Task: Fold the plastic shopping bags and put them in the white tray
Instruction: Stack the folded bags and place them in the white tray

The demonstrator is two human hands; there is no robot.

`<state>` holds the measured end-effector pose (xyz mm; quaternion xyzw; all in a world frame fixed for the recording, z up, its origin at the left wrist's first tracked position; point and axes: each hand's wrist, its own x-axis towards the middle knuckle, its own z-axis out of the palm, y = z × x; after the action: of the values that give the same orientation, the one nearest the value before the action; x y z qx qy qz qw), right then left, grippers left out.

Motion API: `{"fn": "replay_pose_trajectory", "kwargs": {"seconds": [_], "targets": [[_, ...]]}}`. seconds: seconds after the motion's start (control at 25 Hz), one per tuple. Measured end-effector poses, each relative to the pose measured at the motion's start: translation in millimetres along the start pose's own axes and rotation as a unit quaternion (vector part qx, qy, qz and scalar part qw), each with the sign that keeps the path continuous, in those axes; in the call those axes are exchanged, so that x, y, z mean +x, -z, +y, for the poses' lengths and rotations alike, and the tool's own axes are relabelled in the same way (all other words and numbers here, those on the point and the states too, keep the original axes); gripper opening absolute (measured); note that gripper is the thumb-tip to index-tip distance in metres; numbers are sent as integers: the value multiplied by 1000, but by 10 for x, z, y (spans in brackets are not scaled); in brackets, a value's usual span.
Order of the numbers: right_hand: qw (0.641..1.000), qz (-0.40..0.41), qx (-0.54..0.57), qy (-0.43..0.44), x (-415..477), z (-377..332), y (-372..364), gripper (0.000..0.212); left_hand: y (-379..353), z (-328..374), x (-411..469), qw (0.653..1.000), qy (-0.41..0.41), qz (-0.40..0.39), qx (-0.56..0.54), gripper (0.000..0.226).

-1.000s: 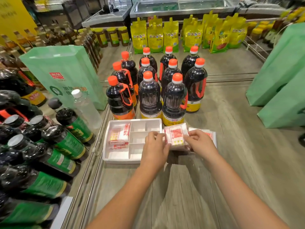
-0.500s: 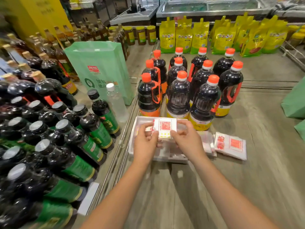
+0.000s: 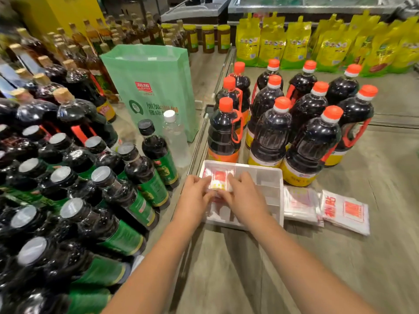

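A folded plastic bag [image 3: 218, 179], white with a red print, is over the left compartment of the white tray [image 3: 275, 173]. My left hand [image 3: 196, 196] holds its left edge and my right hand [image 3: 246, 197] holds its right edge, fingers curled on it. The hands hide the lower part of that compartment. Two more flat plastic bags lie on the wooden surface right of the tray, one close [image 3: 300, 205] and one further right [image 3: 345, 211].
Dark sauce bottles with orange caps [image 3: 269, 132] stand right behind the tray. Green-labelled bottles [image 3: 145, 168] crowd the left side beyond a metal rail. A green bag [image 3: 154, 87] stands at the back left. Yellow pouches [image 3: 294, 41] line the far shelf.
Both hands carried the folded bag leftward from beside the tray, over it, and lowered it into the left compartment. My view turned left.
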<state>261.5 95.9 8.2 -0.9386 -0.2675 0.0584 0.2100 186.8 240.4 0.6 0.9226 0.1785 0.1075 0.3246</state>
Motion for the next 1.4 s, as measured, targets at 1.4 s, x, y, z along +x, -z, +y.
{"fn": "replay_pose_trajectory", "kwargs": {"seconds": [1.4], "targets": [[954,114,158,-228,-859,1683,597,37,-1041,1267,-379,960,-212,-64,170,39]]}}
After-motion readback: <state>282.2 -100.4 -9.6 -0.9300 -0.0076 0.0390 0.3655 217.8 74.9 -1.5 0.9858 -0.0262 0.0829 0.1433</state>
